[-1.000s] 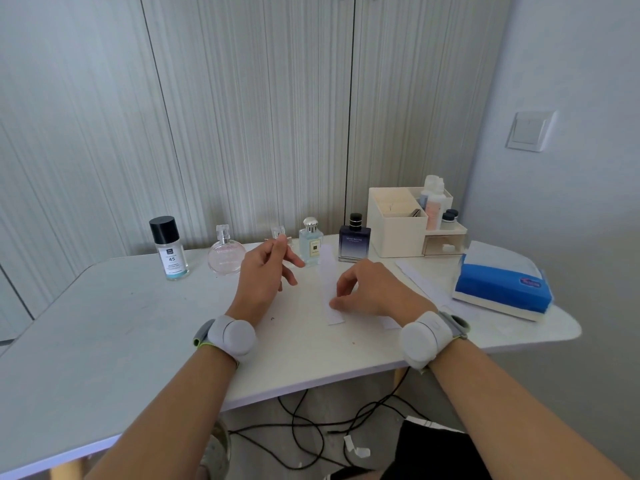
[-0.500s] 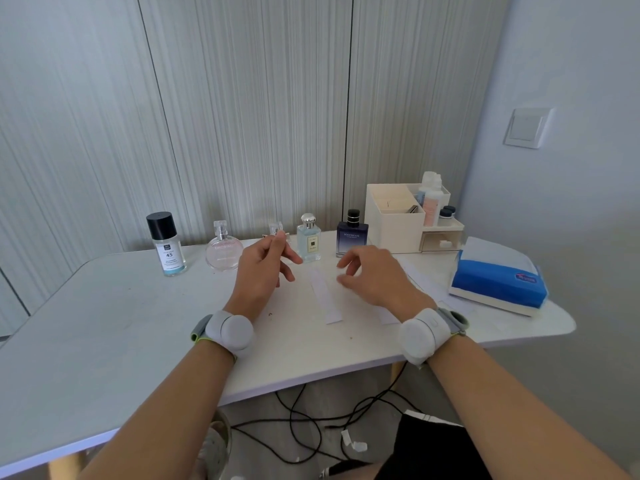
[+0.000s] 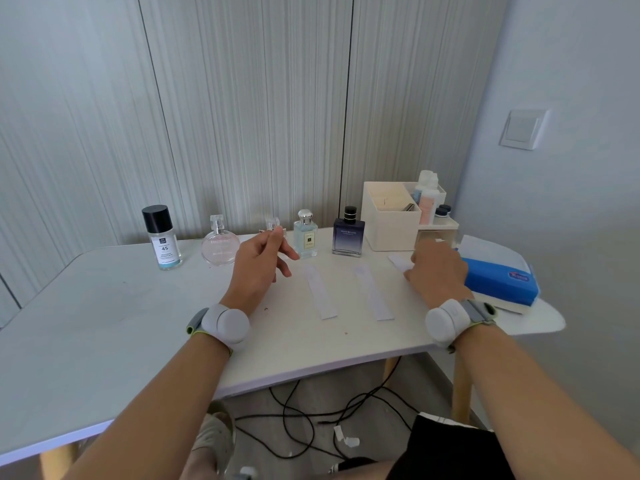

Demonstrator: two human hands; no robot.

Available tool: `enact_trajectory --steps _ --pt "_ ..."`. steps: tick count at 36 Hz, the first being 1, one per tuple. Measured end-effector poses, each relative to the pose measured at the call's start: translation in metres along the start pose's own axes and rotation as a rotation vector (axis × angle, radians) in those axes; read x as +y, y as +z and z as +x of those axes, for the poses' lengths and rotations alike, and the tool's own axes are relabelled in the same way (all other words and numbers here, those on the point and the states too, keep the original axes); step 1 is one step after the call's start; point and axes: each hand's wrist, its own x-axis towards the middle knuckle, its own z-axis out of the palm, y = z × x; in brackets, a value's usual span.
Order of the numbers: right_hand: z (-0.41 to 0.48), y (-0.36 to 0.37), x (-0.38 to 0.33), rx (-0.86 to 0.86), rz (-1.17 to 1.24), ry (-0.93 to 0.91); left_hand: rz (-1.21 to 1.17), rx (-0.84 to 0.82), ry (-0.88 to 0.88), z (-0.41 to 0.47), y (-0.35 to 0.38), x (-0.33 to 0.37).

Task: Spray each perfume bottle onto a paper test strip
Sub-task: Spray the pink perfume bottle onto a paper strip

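Note:
Several perfume bottles stand in a row at the back of the white table (image 3: 104,306): a black-capped bottle (image 3: 161,242), a round pink bottle (image 3: 220,245), a small clear bottle (image 3: 272,224), a pale blue bottle (image 3: 305,237) and a dark blue bottle (image 3: 348,235). Two paper strips (image 3: 320,292) (image 3: 374,294) lie flat side by side in front of them. My left hand (image 3: 259,268) hovers before the small clear bottle, fingers loosely apart, holding nothing. My right hand (image 3: 436,271) is curled over a third strip (image 3: 399,262) at the right; its fingertips are hidden.
A cream organiser box (image 3: 391,220) with small containers stands at the back right. A blue tissue pack (image 3: 498,278) lies at the right edge beside my right hand. Black cables (image 3: 311,420) trail on the floor under the table.
My right hand has left the middle strip and moved right to the strip by the tissue pack, uncovering a second strip. My left hand has stayed in place.

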Motion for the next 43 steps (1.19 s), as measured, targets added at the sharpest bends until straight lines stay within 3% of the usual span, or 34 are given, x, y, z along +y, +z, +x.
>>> enact_trajectory --steps 18,35,43 --pt "0.004 0.01 0.012 0.143 0.181 0.003 0.007 0.006 -0.002 -0.001 0.0 0.001" --pt "0.006 0.002 0.011 0.133 0.095 0.01 0.006 0.0 0.007 0.001 0.0 -0.001" --pt "0.002 -0.012 0.001 0.335 0.297 -0.118 -0.007 0.0 -0.005 0.0 0.0 -0.002"
